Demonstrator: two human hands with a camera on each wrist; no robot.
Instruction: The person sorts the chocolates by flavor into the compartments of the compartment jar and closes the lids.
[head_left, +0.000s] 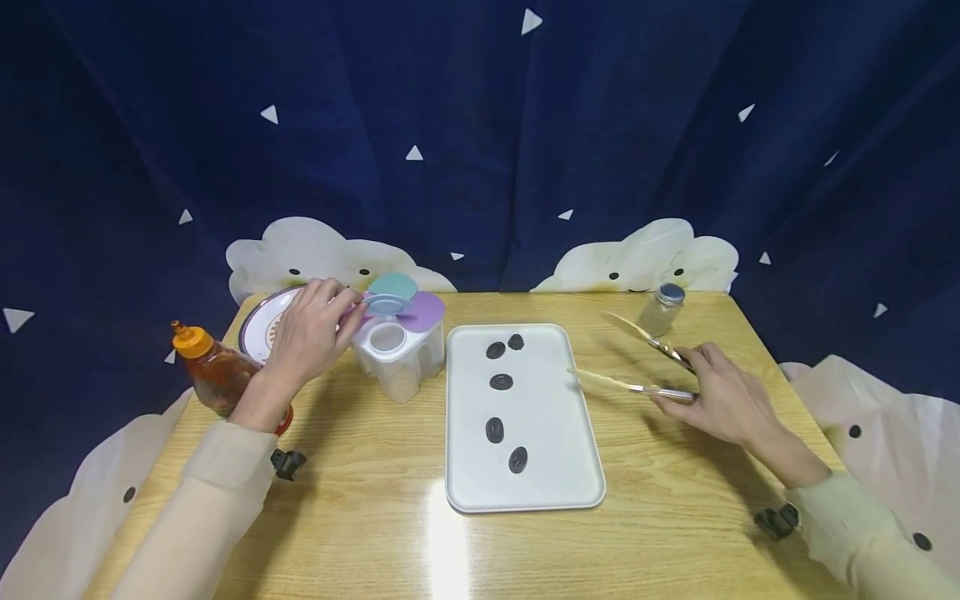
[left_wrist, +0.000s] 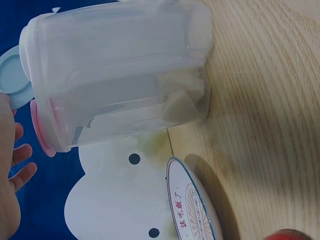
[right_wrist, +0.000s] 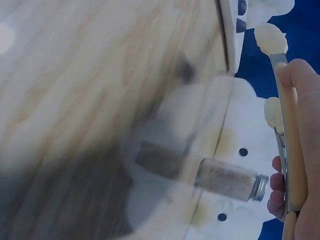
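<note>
My left hand (head_left: 313, 329) is at a clear plastic container (head_left: 401, 387) with coloured flip lids. Its thumb and forefinger pinch the edge of the light blue lid (left_wrist: 12, 77), which is tilted up above a round opening; the other fingers are spread. White chunks (left_wrist: 182, 100) lie low inside the container in the left wrist view. My right hand (head_left: 723, 396) grips metal tongs (head_left: 663, 392) with pale yellow tips (right_wrist: 271, 39). The tongs' arms stand apart with nothing between them, one tip by the right rim of a white tray (head_left: 543, 467).
Several dark oval pieces (head_left: 494, 430) lie on the tray. A glass shaker (head_left: 662, 312) with a metal cap stands at the back right. On the left are an orange-capped sauce bottle (head_left: 221, 379) and a patterned plate (head_left: 258, 329). A dark blue curtain (head_left: 480, 125) hangs behind the table.
</note>
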